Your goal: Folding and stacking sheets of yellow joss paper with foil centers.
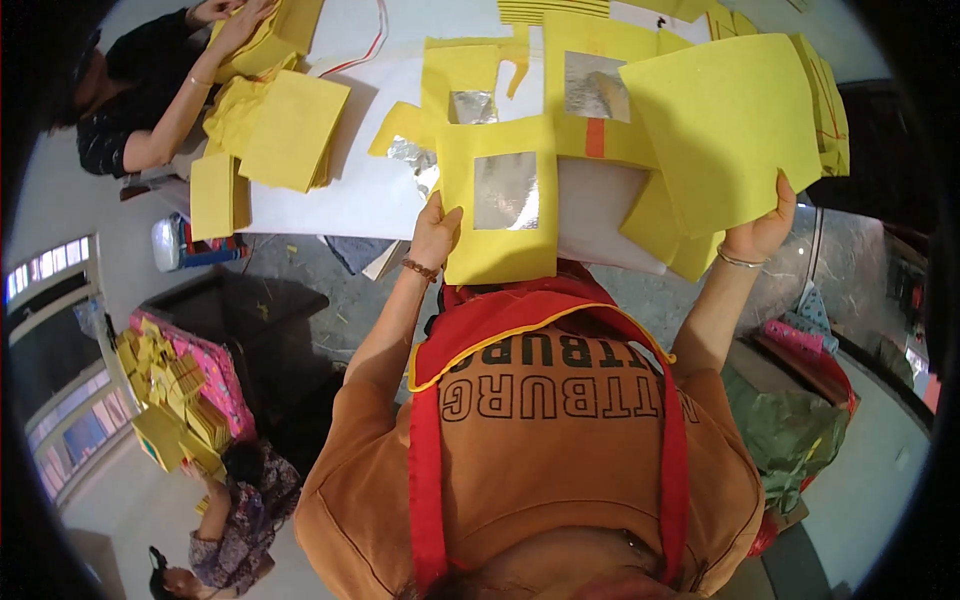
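Observation:
My left hand (436,235) pinches the left edge of a yellow paper sheet (515,258) with a silver foil square (507,190) at its middle. This sheet overhangs the near table edge in front of my apron. At the right, my right hand (765,232) grips the lower right corner of a large plain yellow paper sheet (730,120), thumb on top. The large sheet is raised and tilted; whether it is one sheet or several cannot be told. Behind lie more foil-marked yellow sheets (640,140), one with an orange-red strip (595,138). Loose foil (410,155) lies beside my left hand.
The white table (390,80) holds several yellow paper stacks (290,130) at the left, where a co-worker's arm (190,110) reaches in. Another person (240,510) handles a yellow pile (180,390) at lower left. A green bag (785,430) stands to my right.

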Demonstrator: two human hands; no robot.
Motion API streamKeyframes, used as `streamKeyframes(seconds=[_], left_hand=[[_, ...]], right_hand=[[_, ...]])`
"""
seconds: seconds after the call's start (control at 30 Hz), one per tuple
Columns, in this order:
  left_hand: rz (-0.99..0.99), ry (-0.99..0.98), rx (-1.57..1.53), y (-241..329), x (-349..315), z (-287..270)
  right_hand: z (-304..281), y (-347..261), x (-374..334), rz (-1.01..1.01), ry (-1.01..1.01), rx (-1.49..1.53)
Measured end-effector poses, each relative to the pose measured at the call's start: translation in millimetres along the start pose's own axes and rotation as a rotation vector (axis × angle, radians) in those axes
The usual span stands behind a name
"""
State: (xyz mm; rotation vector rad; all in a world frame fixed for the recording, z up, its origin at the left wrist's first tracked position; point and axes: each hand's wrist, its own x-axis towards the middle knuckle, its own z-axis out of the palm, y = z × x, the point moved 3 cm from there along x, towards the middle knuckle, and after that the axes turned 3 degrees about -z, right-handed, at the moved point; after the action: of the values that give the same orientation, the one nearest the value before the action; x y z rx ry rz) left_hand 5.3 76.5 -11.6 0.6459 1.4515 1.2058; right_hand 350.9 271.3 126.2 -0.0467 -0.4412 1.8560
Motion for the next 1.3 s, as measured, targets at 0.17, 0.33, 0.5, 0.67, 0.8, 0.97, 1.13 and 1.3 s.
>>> streamKeyframes(seconds=[0.17, 0.33, 0.5, 0.67, 0.8, 0.97, 1.13, 1.3], left_hand=[[0.075, 0.245, 0.199, -2, -12, -45], [0.244, 0.311, 0.266, 11, -18, -43], [0.270, 0.326, 0.706, 26, -16, 17], [0.338, 0.402, 0.941, 37, -12, 19], [0.346, 0.424, 1.444, 63, 10, 3], [0.433, 0.677, 1.390, 93, 106, -34], [-0.151, 0.620, 1.334, 113, 156, -36], [-0.043, 0.479, 1.429, 120, 172, -34]], right_hand=[[-7, 1, 0, 0.049, -0.007, 0.023], [-8, 7, 1, 0.071, 0.002, 0.001], [-9, 12, 1, 0.095, -0.009, -0.026], [-7, 13, -5, 0.091, -0.012, 0.008], [-12, 5, -15, 0.049, 0.021, -0.009], [-11, 9, -25, 0.068, 0.036, 0.017], [-6, 12, -44, 0.014, 0.162, -0.043], [-12, 15, -55, 0.002, 0.213, -0.049]])
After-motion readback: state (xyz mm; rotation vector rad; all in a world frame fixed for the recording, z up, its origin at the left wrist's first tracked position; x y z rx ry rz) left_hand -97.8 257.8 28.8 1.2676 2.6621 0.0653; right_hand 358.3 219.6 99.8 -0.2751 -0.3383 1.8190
